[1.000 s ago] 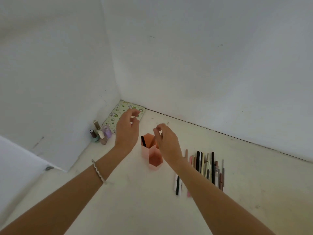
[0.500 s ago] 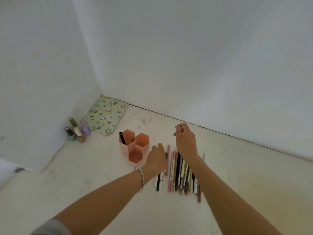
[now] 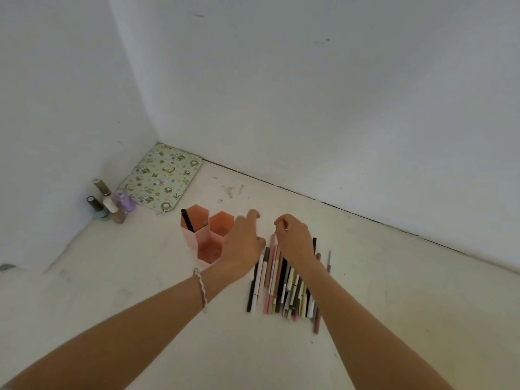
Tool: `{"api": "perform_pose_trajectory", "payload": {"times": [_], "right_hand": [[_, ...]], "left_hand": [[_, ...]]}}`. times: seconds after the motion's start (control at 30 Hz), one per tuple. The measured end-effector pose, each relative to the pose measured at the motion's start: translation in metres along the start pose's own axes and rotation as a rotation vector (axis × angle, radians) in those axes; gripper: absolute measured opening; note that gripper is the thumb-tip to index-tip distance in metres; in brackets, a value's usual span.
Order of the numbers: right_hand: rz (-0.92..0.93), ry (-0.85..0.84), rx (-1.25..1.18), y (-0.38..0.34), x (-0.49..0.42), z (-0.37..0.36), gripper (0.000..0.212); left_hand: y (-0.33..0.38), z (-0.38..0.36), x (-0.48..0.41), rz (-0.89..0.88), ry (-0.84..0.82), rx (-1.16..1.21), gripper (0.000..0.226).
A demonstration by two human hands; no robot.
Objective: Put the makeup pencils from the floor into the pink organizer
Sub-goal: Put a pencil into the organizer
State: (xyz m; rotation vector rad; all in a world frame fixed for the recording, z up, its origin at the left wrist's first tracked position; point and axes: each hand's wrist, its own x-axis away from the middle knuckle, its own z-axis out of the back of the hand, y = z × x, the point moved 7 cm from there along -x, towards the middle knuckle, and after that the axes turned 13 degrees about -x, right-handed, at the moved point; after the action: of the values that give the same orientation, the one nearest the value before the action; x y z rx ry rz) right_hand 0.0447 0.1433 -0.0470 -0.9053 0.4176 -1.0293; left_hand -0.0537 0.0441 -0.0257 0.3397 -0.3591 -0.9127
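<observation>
makeup pencils [image 3: 278, 282] are likely light, stiff, roll-prone; pinch one mid-shaft. your left hand [image 3: 242, 244] is spread, empty; right hand [image 3: 294, 239] curled, contents unclear.

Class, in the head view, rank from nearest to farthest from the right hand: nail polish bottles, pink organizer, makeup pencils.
1. makeup pencils, beneath the right hand.
2. pink organizer, to its left.
3. nail polish bottles, farthest left.

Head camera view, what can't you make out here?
Head view:
- Right hand: curled away from the camera; any pencil inside is hidden.
- Makeup pencils: far ends under that hand; overlapping, uncountable.
- Pink organizer: right side behind the left hand.
- Nail polish bottles: labels too small.
</observation>
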Motion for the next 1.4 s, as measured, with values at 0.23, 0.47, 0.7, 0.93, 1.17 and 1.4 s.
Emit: {"api": "perform_pose_trajectory", "payload": {"times": [0.23, 0.47, 0.7, 0.93, 1.17, 1.4], "right_hand": [[-0.015, -0.26, 0.451, 0.016, 0.013, -0.069, 0.015], [0.012, -0.177, 0.312, 0.003, 0.009, -0.066, 0.016], [0.124, 0.308, -0.283, -0.059, -0.014, 0.029, 0.01], [0.375, 0.4, -0.374, -0.129, -0.002, 0.045, 0.017], [0.544, 0.409, -0.448, -0.178, 0.015, 0.023, 0.014], [0.538, 0.139, -0.142, -0.161, 0.029, -0.053, 0.012]], "left_hand": [[0.006, 0.062, -0.001, 0.029, 0.193, 0.45, 0.049], [-0.032, 0.127, 0.001, 0.028, 0.445, 0.628, 0.045], [-0.096, 0.17, 0.001, 0.024, 0.69, 0.521, 0.044], [-0.111, 0.115, -0.001, -0.039, 0.478, 0.252, 0.029], [-0.124, 0.167, 0.007, 0.043, 0.722, 0.386, 0.024], [-0.113, 0.174, 0.006, 0.078, 0.616, 0.496, 0.027]]}}
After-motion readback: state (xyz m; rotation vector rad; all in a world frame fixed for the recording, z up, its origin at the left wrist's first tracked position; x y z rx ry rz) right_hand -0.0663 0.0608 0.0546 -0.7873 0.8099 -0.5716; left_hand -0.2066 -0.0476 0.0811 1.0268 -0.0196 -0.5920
